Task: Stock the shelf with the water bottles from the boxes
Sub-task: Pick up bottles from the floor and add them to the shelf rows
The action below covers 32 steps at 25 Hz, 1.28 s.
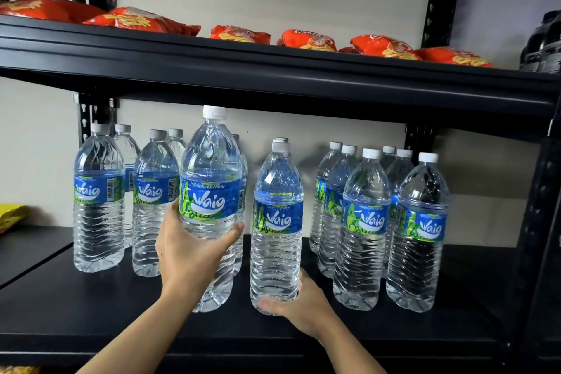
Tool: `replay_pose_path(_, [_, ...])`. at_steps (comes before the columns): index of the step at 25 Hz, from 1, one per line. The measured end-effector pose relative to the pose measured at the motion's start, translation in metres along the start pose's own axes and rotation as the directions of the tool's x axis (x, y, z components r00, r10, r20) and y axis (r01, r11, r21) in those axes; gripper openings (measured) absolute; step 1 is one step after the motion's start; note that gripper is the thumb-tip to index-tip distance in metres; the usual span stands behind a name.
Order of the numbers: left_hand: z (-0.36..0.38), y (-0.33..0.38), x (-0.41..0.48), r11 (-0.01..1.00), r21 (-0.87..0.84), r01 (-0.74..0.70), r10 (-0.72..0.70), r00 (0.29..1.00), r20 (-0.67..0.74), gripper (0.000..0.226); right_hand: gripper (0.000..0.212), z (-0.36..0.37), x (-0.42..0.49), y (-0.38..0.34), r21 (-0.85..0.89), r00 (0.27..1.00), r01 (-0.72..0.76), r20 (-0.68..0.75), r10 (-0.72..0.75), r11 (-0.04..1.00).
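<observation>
Hands grip one bottle each: left hand (pixel 189 247) wraps the raised bottle (pixel 210 191), right hand (pixel 299 302) cups the next bottle's (pixel 277 222) base. Set both upright on the shelf (pixel 91 307), filling the gap left of the right-hand cluster (pixel 391 222), labels forward.

Clear blue-labelled water bottles (pixel 98 197) stand upright on the black shelf (pixel 91 307).

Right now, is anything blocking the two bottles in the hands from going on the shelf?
Nothing visible does. The left-hand bottle and right-hand bottle sit over a bare strip of the lower shelf, in the gap between the left bottle group and the right bottle group.
</observation>
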<state>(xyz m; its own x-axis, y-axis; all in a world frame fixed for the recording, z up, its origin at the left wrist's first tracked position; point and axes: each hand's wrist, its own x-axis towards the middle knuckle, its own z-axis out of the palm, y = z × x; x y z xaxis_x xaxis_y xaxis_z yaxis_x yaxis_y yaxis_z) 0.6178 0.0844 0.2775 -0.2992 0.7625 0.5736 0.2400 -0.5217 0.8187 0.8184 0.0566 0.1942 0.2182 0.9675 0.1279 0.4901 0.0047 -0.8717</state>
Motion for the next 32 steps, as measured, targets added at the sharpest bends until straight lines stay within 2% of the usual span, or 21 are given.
replay_pose_path(8, [0.015,-0.025,0.010,0.997,0.071,0.025,-0.024,1.000,-0.013,0.094,0.071,0.003,0.004,0.004,0.014,1.000,0.004,-0.007,-0.004,1.000])
replay_pose_path(12, [0.019,-0.044,0.005,0.992,0.115,0.044,-0.047,0.999,0.022,0.091,0.077,0.005,0.008,0.008,-0.029,1.000,0.008,-0.025,-0.009,1.000])
replay_pose_path(14, [0.019,-0.050,0.007,0.988,0.151,0.040,-0.050,0.997,0.059,0.097,0.082,0.005,0.010,0.010,-0.049,1.000,0.001,-0.026,-0.003,0.999])
replay_pose_path(18, [0.011,-0.060,0.010,0.992,0.129,-0.009,-0.018,0.979,0.205,0.105,0.089,0.007,0.013,0.011,-0.088,0.999,-0.041,-0.022,0.039,0.995])
replay_pose_path(20, [0.003,-0.073,0.008,0.994,0.075,0.076,-0.098,0.934,0.345,0.108,0.092,0.005,0.016,0.009,-0.117,0.998,-0.061,-0.001,0.061,0.991])
replay_pose_path(21, [0.000,-0.081,0.007,0.988,0.047,0.149,-0.155,0.903,0.400,0.103,0.095,0.004,0.017,0.008,-0.140,0.998,-0.066,0.011,0.069,0.988])
replay_pose_path(23, [-0.002,-0.095,0.003,0.969,0.035,0.246,-0.234,0.856,0.461,0.085,0.099,0.002,0.019,0.008,-0.180,0.998,-0.055,0.017,0.059,0.982])
replay_pose_path(25, [0.000,-0.105,0.004,0.965,0.039,0.261,-0.246,0.835,0.491,0.082,0.093,0.002,0.017,0.010,-0.204,1.000,-0.014,-0.015,0.011,0.979])
replay_pose_path(28, [0.005,-0.114,0.007,0.965,0.047,0.258,-0.246,0.830,0.501,0.084,0.087,0.004,0.014,0.011,-0.216,0.999,0.022,-0.034,-0.030,0.976])
replay_pose_path(32, [0.005,-0.114,0.003,0.971,0.079,0.225,-0.237,0.868,0.436,0.082,0.089,0.006,0.012,0.009,-0.231,0.997,0.029,-0.059,-0.044,0.973])
